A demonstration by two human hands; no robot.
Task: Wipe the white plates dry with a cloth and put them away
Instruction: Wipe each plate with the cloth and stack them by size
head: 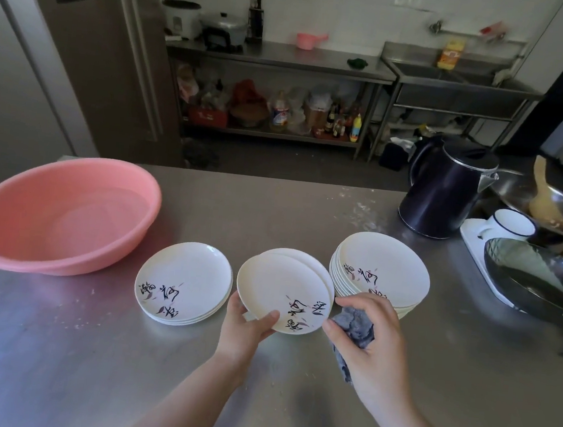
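The right hand (pixel 369 339) squeezes a crumpled gray cloth (pixel 353 325). The left hand (pixel 245 325) grips two round white plates (pixel 282 292) above the shiny metal desk (pixel 54 346). A small stack (pixel 184 285) and a tall stack (pixel 383 269) sit beside them. Farther back sits a smooth pink basin (pixel 60 212).

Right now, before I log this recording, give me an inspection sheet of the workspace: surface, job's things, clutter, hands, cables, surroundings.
Surface: steel counter, scattered specks.
Job's things: held plates, apparently two; short stack left of them; tall stack right; blue-grey cloth.
Clutter: pink basin, black kettle, white mug, dark pan, steel bowl with spoon.
Hands: left hand grips the plates' near rim; right hand holds the cloth at their right edge.
Cables: nothing seen.
Surroundings: steel shelf table with cookers, sink.
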